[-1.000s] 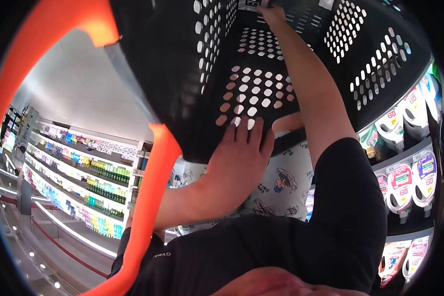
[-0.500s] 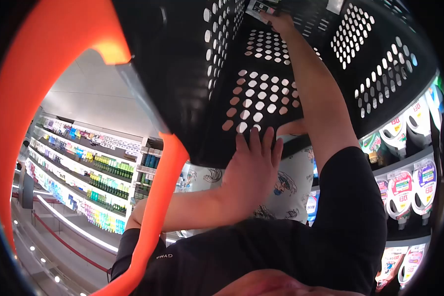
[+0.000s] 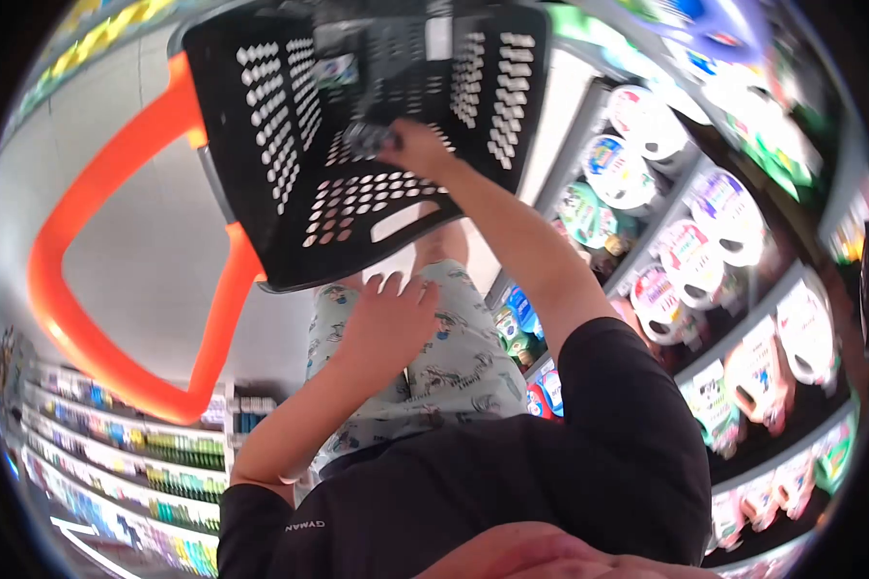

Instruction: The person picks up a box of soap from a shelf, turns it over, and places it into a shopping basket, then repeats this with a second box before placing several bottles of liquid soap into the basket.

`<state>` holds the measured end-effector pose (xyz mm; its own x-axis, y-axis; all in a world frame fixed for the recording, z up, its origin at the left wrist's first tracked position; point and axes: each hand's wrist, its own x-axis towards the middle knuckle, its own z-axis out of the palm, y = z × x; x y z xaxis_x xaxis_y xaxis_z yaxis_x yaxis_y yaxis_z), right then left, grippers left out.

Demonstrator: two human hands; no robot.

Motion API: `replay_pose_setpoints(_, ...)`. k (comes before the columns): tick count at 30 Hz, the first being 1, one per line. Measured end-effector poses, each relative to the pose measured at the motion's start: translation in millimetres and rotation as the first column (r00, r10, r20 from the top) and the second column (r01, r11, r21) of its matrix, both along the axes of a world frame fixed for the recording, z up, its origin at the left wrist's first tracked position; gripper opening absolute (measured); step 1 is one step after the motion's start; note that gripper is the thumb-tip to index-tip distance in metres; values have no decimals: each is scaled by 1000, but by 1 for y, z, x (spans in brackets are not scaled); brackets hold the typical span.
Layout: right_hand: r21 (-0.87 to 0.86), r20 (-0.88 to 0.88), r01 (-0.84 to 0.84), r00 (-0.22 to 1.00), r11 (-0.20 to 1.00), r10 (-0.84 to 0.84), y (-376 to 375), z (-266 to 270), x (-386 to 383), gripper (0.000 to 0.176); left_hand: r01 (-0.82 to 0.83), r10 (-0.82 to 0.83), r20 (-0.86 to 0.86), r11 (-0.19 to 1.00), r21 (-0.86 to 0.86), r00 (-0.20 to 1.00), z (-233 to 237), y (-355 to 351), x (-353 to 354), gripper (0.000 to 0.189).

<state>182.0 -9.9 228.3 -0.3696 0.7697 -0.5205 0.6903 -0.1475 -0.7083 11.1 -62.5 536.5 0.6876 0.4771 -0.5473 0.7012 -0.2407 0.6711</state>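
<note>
The black shopping basket, with rows of oval holes and an orange handle, hangs tilted in front of me with its inside in view. Inside it, my right hand is closed around a small dark grey and clear package, too blurred to name. A small packet with white and green on it lies deeper in the basket. My left hand has its fingers apart, just below the basket's near rim and in front of my patterned shorts. Nothing shows in it.
Shelves on the right hold several white-handled refill packs, stacked in tiers close to my right arm. At lower left stand more lit shelves of bottles. A pale floor shows through the basket handle.
The basket now appears farther off and more to the left. My right hand has drawn back from deep inside it with the package. My left hand has come away from the basket's rim.
</note>
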Motion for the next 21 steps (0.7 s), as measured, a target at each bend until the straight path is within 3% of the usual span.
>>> replay_pose_setpoints(1, -167, -27, -42, 999, 985, 38, 10, 38, 6, 42, 4, -3, 23, 999, -37, 1000, 17, 0, 3, 45)
replay_pose_setpoints(2, -231, -39, 21, 999, 973, -30, 14, 77, 10, 42, 8, -5, 38, 997, -72, 999, 33, 0, 4, 44)
replay_pose_setpoints(4, 26, 28, 34, 999, 999, -35, -2, 105, 17, 45, -19, 26, 76, 996, -92, 997, 51, -1, -6, 41)
replay_pose_setpoints(6, 16, -45, -55, 997, 998, 56, -9, 157, 29, 43, -82, 88, 93, 994, -71, 992, 78, -4, -18, 39)
replay_pose_setpoints(7, 110, -134, -62, 988, 992, 77, -18, 174, 36, 42, -88, 92, 33, 991, -99, 995, 93, -5, -22, 44)
replay_pose_setpoints(8, 5, -220, -23, 975, 1000, 24, -19, 210, 41, 43, -104, 102, -35, 993, -61, 994, 115, -1, -21, 47)
replay_pose_setpoints(9, 11, -262, -72, 962, 997, 73, -24, 229, 47, 42, -122, 120, -102, 992, -17, 988, 137, 5, -20, 50)
replay_pose_setpoints(10, -53, -241, -90, 968, 995, 74, -28, 256, 52, 41, -138, 141, -168, 990, 29, 976, 158, 11, -17, 53)
replay_pose_setpoints(11, -51, -321, -91, 944, 995, 70, -32, 282, 56, 40, -200, 209, -162, 977, 73, 964, 174, 12, -15, 66)
replay_pose_setpoints(14, -29, -344, -148, 930, 989, 130, -38, 369, 69, 40, -217, 264, -59, 883, 417, 963, 197, -1, -10, 74)
replay_pose_setpoints(15, -43, -404, -122, 910, 992, 94, -37, 401, 75, 42, -206, 248, -67, 902, 379, 966, 204, -3, -9, 77)
replay_pose_setpoints(16, -68, -467, -100, 882, 993, 57, -38, 436, 80, 44, -245, 265, -77, 947, 207, 961, 231, 8, 1, 69)
replay_pose_setpoints(18, -111, -460, -45, 888, 993, -11, -40, 489, 92, 46, -279, 287, -51, 953, 121, 957, 271, 15, 22, 59)
replay_pose_setpoints(21, -100, -434, 35, 898, 994, -75, -48, 545, 111, 47, -272, 260, 90, 949, 158, 961, 296, 16, 35, 47)
